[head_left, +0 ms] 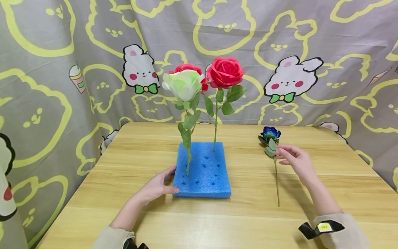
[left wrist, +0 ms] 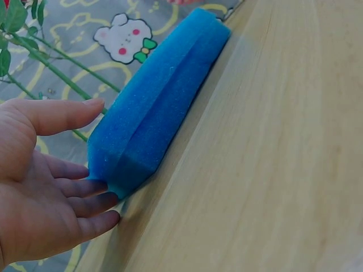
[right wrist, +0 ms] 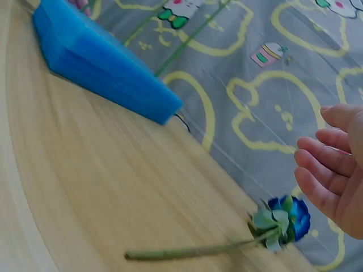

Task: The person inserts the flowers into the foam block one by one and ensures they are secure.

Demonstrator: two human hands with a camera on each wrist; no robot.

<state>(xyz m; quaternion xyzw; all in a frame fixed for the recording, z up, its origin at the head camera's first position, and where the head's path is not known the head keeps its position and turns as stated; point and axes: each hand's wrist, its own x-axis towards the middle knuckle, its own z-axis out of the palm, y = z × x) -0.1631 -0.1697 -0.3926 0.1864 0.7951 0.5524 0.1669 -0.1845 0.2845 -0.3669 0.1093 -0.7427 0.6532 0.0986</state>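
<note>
A blue foam block (head_left: 202,173) lies on the table with small holes in its top. My left hand (head_left: 158,185) touches its left side with fairly straight fingers, the thumb by the near corner. Upright in the foam stand a pale green-white rose (head_left: 185,84) and a red rose (head_left: 226,72); another red rose (head_left: 186,68) is partly hidden behind the pale one. To the right, a blue rose (head_left: 271,133) lies on the table, stem toward me. My right hand (head_left: 295,160) is beside its leaves, fingers loosely bent; the right wrist view shows nothing in its grasp.
The wooden table (head_left: 248,221) reaches back to a grey curtain (head_left: 174,31) with yellow outlines and cartoon rabbits. The tall flowers rise well above the foam, between the hands. Black wrist devices sit on both sleeves.
</note>
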